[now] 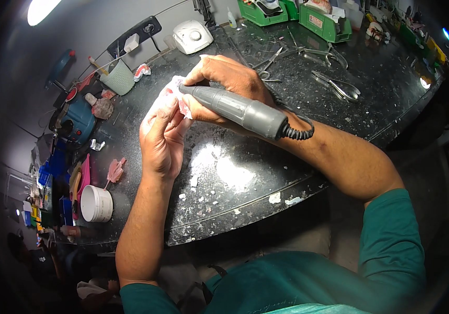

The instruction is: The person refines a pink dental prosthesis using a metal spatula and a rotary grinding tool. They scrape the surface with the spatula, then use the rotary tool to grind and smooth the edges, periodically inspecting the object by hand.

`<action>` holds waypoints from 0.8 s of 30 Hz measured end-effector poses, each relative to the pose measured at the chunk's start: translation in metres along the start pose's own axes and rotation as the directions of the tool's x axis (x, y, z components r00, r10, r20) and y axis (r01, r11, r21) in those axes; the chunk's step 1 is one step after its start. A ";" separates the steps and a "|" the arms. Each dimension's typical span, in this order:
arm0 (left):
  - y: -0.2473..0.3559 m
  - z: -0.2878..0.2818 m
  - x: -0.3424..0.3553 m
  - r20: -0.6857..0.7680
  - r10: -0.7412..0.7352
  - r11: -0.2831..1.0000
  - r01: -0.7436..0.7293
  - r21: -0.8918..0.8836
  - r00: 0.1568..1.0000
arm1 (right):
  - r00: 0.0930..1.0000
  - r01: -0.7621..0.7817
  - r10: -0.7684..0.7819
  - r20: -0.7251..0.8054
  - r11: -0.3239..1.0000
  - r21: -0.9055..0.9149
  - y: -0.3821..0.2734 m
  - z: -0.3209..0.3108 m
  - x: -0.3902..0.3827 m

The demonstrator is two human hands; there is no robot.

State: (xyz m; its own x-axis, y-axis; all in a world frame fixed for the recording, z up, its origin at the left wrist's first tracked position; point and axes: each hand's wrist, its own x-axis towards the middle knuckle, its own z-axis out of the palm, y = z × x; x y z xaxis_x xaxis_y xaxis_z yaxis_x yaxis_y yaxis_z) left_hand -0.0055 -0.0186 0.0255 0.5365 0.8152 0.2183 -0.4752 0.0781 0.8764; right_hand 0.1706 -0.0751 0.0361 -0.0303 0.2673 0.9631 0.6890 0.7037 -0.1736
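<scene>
My right hand point(229, 76) is closed around a grey rotary handpiece point(245, 111), its coiled cord trailing back over my right wrist. The handpiece's nose meets a small pink and white piece point(184, 108) that looks like a denture. My left hand point(162, 133) pinches this piece between thumb and fingers, palm turned up. Both hands come together over the black worktop point(211, 209). Fingers cover much of the piece, and the tool's tip is too small to make out.
A white control box point(193, 37) with a knob stands at the back. Pliers point(337, 86) and scissors point(271, 62) lie to the right, green bins point(325, 25) behind. On the left are a white tub point(97, 204), a textured cup point(118, 78) and a blue machine point(79, 120).
</scene>
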 end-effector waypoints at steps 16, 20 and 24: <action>0.012 -0.006 0.009 0.300 0.398 0.611 -0.494 0.619 0.867 | 0.424 -0.816 0.896 0.130 0.440 -0.374 0.078 -0.082 0.024; 0.007 -0.029 0.017 -0.032 0.130 0.974 -0.121 0.193 0.991 | 0.217 -0.552 0.970 0.106 0.211 -0.807 0.106 -0.103 0.009; 0.012 -0.012 0.013 0.037 0.181 0.980 -0.184 0.076 0.983 | 0.166 -0.493 0.986 0.012 0.094 -0.865 0.118 -0.111 -0.004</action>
State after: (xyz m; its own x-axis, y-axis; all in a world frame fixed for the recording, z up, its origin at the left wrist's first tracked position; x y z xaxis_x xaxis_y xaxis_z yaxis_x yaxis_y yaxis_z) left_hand -0.0125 -0.0007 0.0335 0.4672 0.7939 0.3893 -0.5114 -0.1165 0.8514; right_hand 0.3323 -0.0665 0.0345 0.6653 0.7464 -0.0142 0.7058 -0.6351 -0.3138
